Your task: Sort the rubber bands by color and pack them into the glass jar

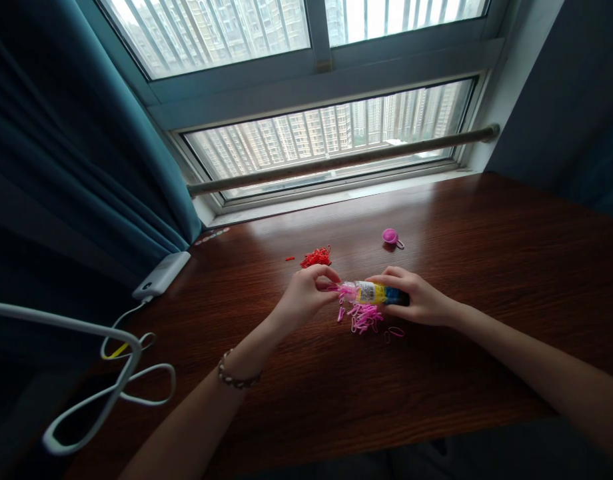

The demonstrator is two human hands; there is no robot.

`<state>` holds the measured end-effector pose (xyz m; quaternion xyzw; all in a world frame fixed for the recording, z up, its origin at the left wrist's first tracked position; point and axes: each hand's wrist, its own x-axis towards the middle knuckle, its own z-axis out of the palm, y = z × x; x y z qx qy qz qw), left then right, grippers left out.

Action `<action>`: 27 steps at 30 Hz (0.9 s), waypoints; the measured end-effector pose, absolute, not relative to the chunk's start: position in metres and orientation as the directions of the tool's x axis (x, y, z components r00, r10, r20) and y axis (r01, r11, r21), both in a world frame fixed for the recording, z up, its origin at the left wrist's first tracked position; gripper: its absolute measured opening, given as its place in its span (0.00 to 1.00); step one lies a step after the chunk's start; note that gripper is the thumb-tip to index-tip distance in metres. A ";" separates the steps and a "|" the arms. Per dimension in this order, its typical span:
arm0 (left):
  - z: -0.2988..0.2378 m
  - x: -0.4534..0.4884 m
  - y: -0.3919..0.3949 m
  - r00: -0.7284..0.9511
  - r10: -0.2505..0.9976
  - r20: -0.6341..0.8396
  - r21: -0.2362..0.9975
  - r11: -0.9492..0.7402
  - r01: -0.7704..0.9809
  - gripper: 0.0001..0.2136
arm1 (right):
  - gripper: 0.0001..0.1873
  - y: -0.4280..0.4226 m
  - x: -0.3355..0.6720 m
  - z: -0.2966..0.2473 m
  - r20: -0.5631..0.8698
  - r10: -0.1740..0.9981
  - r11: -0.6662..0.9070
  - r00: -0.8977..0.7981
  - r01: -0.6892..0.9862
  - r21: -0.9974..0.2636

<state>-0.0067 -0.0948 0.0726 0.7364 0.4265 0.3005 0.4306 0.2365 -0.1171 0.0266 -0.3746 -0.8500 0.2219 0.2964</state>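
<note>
Bottle [369, 292]: sideways over table [466, 373], clasped by right hand [427, 297]; yellow and blue inside. Left hand [306, 293]: fingertips together on pink clips [347, 291] at its mouth. Outside: pink pile [365, 319], red pile [315, 258], pink cap [390, 237].

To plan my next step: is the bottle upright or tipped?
Tipped: the right hand holds the bottle on its side, its clear end pointing toward the left hand.
</note>
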 end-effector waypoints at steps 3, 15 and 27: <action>0.069 -0.006 -0.095 0.436 0.879 0.192 0.801 -0.397 0.448 0.03 | 0.26 -0.118 0.236 0.028 0.333 0.772 0.614 -0.541 0.500 -0.611; 0.065 -0.003 -0.096 0.412 0.879 0.240 0.814 -0.414 0.408 0.06 | 0.24 -0.118 0.235 0.027 0.350 0.785 0.594 -0.512 0.460 -0.660; 0.069 -0.004 -0.093 0.441 0.848 0.294 0.813 -0.465 0.350 0.05 | 0.25 -0.117 0.236 0.027 0.378 0.782 0.594 -0.496 0.405 -0.695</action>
